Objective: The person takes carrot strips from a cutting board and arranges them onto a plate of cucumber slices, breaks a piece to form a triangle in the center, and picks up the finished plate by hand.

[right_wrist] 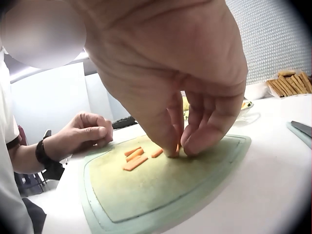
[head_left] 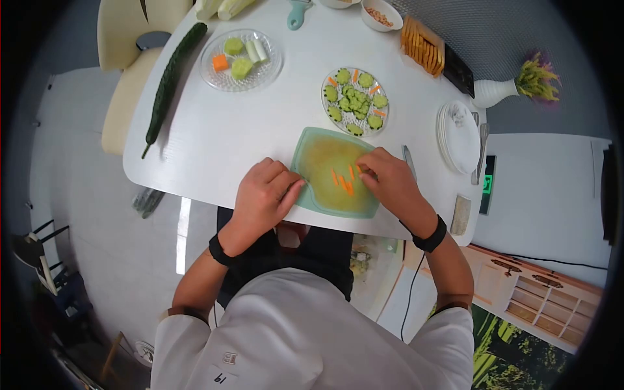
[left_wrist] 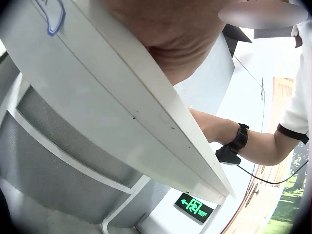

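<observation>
My right hand [head_left: 393,182] is over the right side of the green cutting board [head_left: 312,146]. Between its thumb and fingertips it pinches a carrot stick [right_wrist: 177,150], mostly hidden by the fingers and low over the board. Several loose carrot sticks [head_left: 343,183] lie on the board just left of that hand. My left hand [head_left: 265,195] rests at the board's left edge, fingers loosely curled and holding nothing. Behind the board, a glass plate [head_left: 349,121] carries cucumber slices around a central pile, with carrot sticks between them.
A knife [head_left: 409,161] lies right of the board. Further back is a glass plate [head_left: 276,68] with vegetable pieces. A long cucumber [head_left: 170,84] lies at the left, a peeler [head_left: 296,16] at the back. White plates [head_left: 463,146] are stacked right, near packaged biscuits [head_left: 421,47].
</observation>
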Tool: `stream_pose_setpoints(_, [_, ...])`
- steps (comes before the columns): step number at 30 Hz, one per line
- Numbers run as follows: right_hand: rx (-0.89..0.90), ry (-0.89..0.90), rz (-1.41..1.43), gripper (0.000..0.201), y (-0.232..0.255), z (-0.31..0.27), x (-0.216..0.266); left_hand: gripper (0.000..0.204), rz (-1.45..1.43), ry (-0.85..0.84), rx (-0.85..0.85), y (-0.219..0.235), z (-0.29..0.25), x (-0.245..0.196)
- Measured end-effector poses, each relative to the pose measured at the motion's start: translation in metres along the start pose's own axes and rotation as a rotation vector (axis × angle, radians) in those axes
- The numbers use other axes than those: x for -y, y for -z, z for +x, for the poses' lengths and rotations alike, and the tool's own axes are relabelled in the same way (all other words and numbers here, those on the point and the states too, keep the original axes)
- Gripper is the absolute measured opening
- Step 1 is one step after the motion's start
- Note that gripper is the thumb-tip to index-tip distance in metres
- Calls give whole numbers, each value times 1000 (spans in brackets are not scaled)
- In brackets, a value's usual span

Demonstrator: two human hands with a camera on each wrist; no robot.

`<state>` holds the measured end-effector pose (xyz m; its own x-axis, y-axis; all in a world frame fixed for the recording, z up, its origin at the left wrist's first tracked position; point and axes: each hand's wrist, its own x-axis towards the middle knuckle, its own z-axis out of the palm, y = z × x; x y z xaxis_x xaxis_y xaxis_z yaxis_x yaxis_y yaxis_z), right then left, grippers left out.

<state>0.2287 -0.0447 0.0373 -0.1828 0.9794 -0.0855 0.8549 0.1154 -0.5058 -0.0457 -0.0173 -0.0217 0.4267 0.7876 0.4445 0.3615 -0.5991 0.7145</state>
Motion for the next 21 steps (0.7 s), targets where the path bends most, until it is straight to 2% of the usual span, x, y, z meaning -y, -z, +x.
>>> stream_pose_setpoints(7, [-50,33,-114,6,-7,0,2,7,23,-4,3,-1,0,-2])
stream_pose_setpoints(21, [-185,137,-330,16,-18,-5,6,8,23,-19,-17,-2,2,-3])
